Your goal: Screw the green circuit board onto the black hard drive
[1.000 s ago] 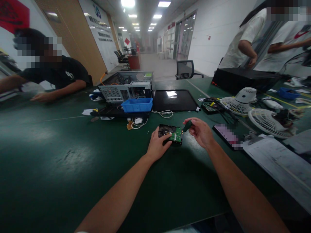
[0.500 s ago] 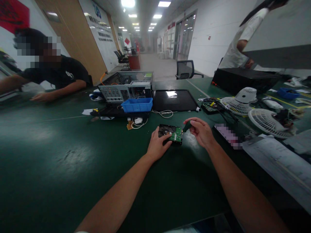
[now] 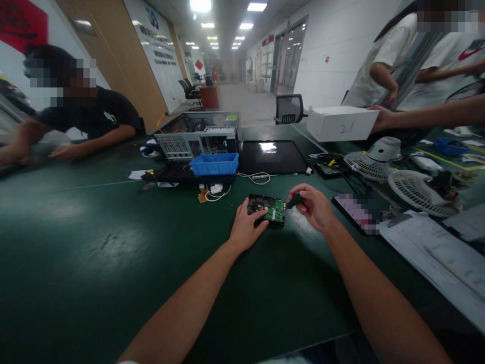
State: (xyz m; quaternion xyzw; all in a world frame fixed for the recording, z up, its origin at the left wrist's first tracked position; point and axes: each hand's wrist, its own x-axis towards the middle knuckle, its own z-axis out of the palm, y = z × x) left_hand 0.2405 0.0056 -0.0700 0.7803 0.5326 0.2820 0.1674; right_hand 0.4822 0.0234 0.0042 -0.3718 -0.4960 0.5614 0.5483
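A hard drive [image 3: 276, 215] lies on the green table with its green circuit board facing up. My left hand [image 3: 245, 225] holds its left side and front edge, thumb and fingers around the black casing. Pinched in my right hand [image 3: 312, 207] is a small dark green tool [image 3: 294, 201], which narrows to a tip at the board's right edge, by the gold-coloured connector. Its exact kind is hard to make out, and my fingers cover part of it.
Ahead are a blue tray [image 3: 214, 165], an open computer case [image 3: 197, 134] and a black panel [image 3: 273, 156]. A phone [image 3: 354, 214], papers [image 3: 435, 258] and white fans [image 3: 373, 156] lie right. A co-worker's hand [image 3: 381, 119] holds a white box [image 3: 341, 124]; another person [image 3: 109, 114] sits left.
A co-worker's arm has come in from the right with a white box, and a large grey panel there no longer blocks the view. My right hand has shifted slightly; my left stays on the drive.
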